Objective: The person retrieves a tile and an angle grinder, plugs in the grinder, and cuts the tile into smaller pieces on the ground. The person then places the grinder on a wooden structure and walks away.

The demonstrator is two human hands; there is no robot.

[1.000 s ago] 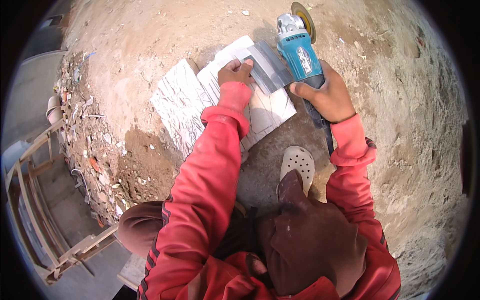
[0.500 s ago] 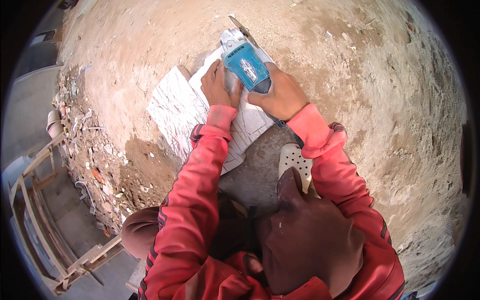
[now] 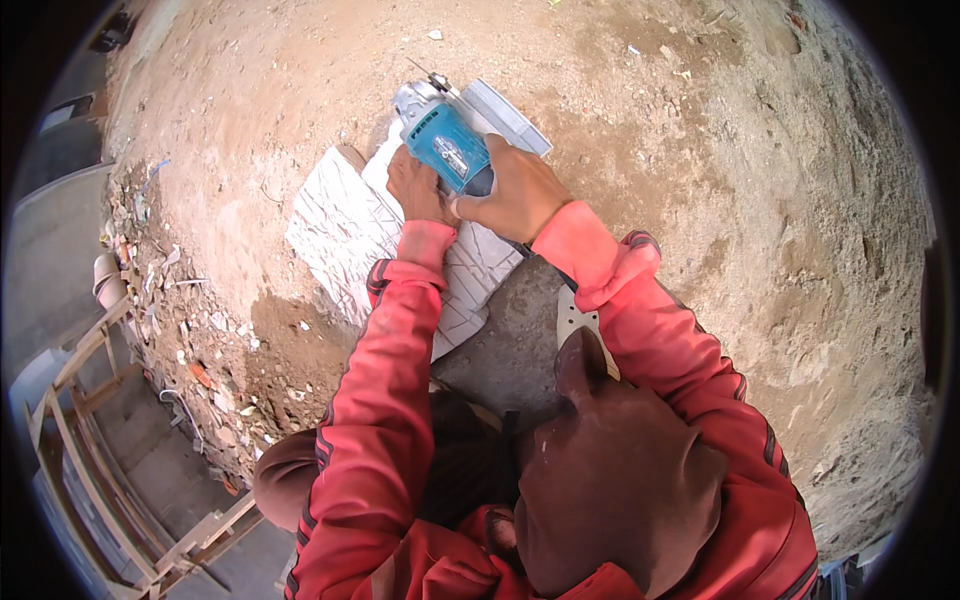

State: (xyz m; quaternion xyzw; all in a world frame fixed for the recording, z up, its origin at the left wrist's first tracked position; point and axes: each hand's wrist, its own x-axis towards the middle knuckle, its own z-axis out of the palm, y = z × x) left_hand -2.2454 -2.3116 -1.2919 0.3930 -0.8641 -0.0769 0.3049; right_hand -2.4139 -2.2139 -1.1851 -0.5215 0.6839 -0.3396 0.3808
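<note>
My right hand [image 3: 520, 190] is closed round the dark rear body of a blue angle grinder [image 3: 447, 145]. Its metal head points up and away, and the thin cutting disc [image 3: 437, 80] shows almost edge-on. Just right of the disc lies a grey-white strip of tile [image 3: 507, 115]. My left hand [image 3: 415, 187] is closed against the white tile under the grinder, its fingers bent and partly hidden by the tool. Beneath both hands, white textured slabs [image 3: 345, 235] with line patterns lie on the ground. Whether the disc touches the tile I cannot tell.
Brown dusty ground [image 3: 640, 120] surrounds the slabs. Broken rubble [image 3: 215, 350] is strewn along the left, beside a wooden frame [image 3: 100, 470] and a pale pot [image 3: 108, 280]. My light perforated clog [image 3: 580, 322] stands close to the slabs, below my right forearm.
The grinder and both hands have shifted left and slightly away. The disc has turned from a broad slant to nearly edge-on, and the strip at its right has come into fuller view.
</note>
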